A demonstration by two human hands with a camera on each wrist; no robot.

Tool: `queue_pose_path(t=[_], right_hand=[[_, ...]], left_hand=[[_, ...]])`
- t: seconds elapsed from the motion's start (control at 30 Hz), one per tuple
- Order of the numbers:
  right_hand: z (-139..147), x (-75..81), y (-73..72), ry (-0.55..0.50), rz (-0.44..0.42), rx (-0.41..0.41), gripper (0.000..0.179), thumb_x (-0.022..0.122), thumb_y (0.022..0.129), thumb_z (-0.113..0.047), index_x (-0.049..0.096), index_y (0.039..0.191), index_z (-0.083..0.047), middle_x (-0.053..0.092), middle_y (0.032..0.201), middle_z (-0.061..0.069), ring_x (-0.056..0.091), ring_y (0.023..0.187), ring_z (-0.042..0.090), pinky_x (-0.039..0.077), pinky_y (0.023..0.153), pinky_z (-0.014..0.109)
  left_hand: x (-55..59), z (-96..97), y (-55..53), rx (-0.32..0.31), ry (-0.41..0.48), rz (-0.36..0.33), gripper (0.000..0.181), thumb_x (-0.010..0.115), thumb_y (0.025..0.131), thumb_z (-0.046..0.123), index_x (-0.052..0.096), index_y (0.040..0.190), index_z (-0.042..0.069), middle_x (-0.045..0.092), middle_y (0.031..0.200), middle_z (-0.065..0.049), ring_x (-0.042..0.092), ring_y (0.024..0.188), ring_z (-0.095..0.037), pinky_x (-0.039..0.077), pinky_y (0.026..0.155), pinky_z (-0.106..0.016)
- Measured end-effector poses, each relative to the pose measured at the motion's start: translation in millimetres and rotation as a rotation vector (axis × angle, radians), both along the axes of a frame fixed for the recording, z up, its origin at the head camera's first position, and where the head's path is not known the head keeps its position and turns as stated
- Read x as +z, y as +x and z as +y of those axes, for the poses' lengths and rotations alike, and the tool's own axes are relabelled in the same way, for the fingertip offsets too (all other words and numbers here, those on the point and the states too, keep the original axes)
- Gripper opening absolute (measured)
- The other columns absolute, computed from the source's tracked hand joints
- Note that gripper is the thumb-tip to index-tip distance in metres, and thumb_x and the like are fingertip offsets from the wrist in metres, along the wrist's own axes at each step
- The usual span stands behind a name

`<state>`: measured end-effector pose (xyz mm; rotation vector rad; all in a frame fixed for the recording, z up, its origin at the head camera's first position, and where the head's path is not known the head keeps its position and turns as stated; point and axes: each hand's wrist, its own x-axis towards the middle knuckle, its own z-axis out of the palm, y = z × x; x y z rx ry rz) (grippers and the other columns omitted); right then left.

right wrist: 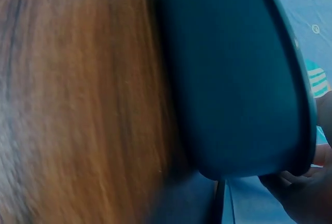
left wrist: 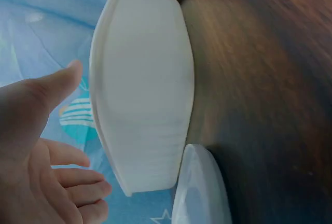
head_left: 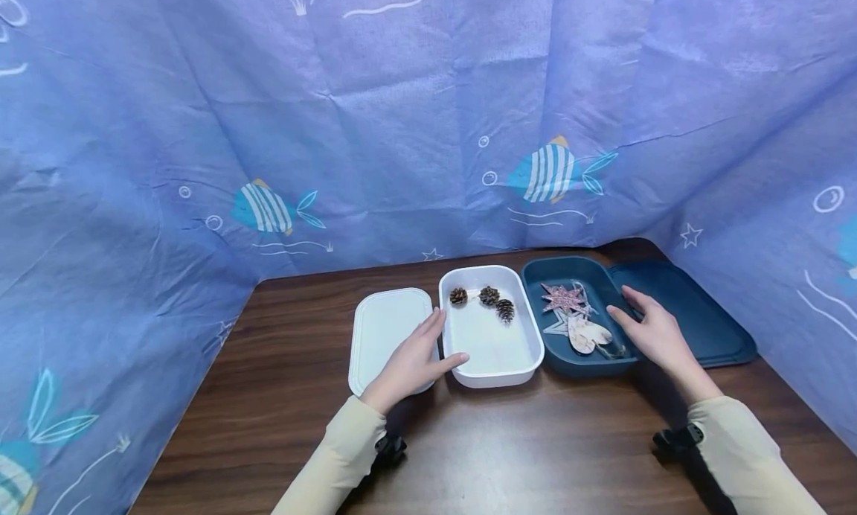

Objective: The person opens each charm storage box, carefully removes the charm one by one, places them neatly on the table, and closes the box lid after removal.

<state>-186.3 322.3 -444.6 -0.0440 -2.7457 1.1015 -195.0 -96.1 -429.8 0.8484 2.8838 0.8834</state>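
My left hand [head_left: 416,355] hovers by the near left corner of a white box [head_left: 495,378], fingers spread and holding nothing. In the left wrist view its thumb and fingers stand apart from the box wall. Several small pine cones [head_left: 505,310] lie in the box. My right hand [head_left: 652,333] is at the right rim of a dark blue box [head_left: 582,366], thumb over the rim and fingers outside, loosely extended. Inside are a pink glittery star ornament [head_left: 564,299], a silvery star [head_left: 557,323] and a pale, mitten-like ornament [head_left: 585,333].
A white lid [head_left: 382,329] lies left of the white box, partly under my left hand. The dark blue lid [head_left: 703,314] lies to the right, behind my right hand. The boxes stand side by side on the wooden table [head_left: 509,448], with a fish-print curtain [head_left: 402,128] behind.
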Motion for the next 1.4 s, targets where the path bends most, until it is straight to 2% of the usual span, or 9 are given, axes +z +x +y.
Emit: queue_pose_path(t=[0.17,0.33,0.73,0.87,0.97,1.07,1.23,1.4], right_hand=[[-5,-3.7,-1.7,0.001,0.029,-0.025,0.073,0.052,0.104,-0.043,0.032,0.152,0.01,0.034,0.149,0.039,0.029,0.137,0.057,0.026,0.106,0.072],[-8,-6.1,-1.5,0.005,0.054,-0.029,0.071,0.054,0.104,-0.039,0.034,0.151,0.01,0.034,0.149,0.039,0.03,0.137,0.058,0.027,0.105,0.072],[-7,-11.1,0.0,-0.003,0.041,-0.02,0.073,0.054,0.104,-0.041,0.032,0.152,0.01,0.03,0.151,0.039,0.027,0.138,0.059,0.026,0.106,0.073],[-7,-11.3,0.4,-0.014,0.043,-0.015,0.073,0.054,0.104,-0.04,0.031,0.152,0.01,0.029,0.152,0.039,0.026,0.139,0.059,0.025,0.106,0.073],[-7,-11.4,0.3,-0.014,0.044,-0.013,0.073,0.054,0.104,-0.039,0.03,0.152,0.011,0.028,0.153,0.039,0.026,0.139,0.058,0.025,0.106,0.073],[-6,-11.9,-0.7,-0.015,0.046,-0.016,0.073,0.054,0.104,-0.039,0.03,0.152,0.011,0.028,0.153,0.039,0.026,0.139,0.058,0.026,0.107,0.072],[-7,-13.0,-2.9,-0.016,0.062,-0.012,0.073,0.054,0.104,-0.039,0.03,0.152,0.011,0.028,0.153,0.039,0.026,0.14,0.058,0.025,0.107,0.072],[-9,-16.4,-3.8,-0.008,0.073,0.002,0.072,0.055,0.104,-0.037,0.031,0.151,0.011,0.029,0.152,0.038,0.027,0.139,0.058,0.026,0.106,0.072]], left_hand=[[-6.3,-0.5,1.1,-0.021,-0.009,-0.037,0.098,0.067,0.091,0.058,0.026,0.156,-0.004,0.021,0.164,-0.018,0.023,0.151,-0.033,0.026,0.12,-0.044],[-9.9,0.2,0.8,-0.036,-0.013,-0.038,0.101,0.067,0.09,0.06,0.027,0.155,-0.005,0.021,0.164,-0.018,0.024,0.15,-0.033,0.027,0.119,-0.044],[-13.0,1.9,-0.6,-0.051,-0.02,-0.03,0.101,0.067,0.09,0.06,0.027,0.155,-0.005,0.022,0.163,-0.02,0.025,0.15,-0.033,0.028,0.119,-0.044],[-8.8,1.4,-1.9,-0.047,-0.029,-0.04,0.099,0.068,0.09,0.06,0.027,0.157,0.0,0.022,0.164,-0.016,0.024,0.15,-0.03,0.027,0.119,-0.044],[-2.0,0.0,-5.5,-0.043,-0.036,-0.039,0.097,0.068,0.09,0.058,0.026,0.158,0.003,0.023,0.164,-0.015,0.024,0.151,-0.028,0.025,0.12,-0.044],[10.1,-1.2,-13.1,-0.033,-0.038,-0.013,0.094,0.068,0.091,0.056,0.026,0.159,0.005,0.024,0.164,-0.013,0.024,0.15,-0.028,0.024,0.12,-0.043],[41.5,-3.0,-29.3,-0.014,-0.053,0.043,0.091,0.068,0.092,0.055,0.026,0.16,0.012,0.024,0.164,-0.008,0.025,0.15,-0.024,0.025,0.12,-0.044],[70.7,-3.1,-43.2,-0.044,-0.075,0.077,0.087,0.067,0.094,0.053,0.027,0.16,0.014,0.027,0.164,-0.006,0.028,0.149,-0.025,0.03,0.118,-0.045]])
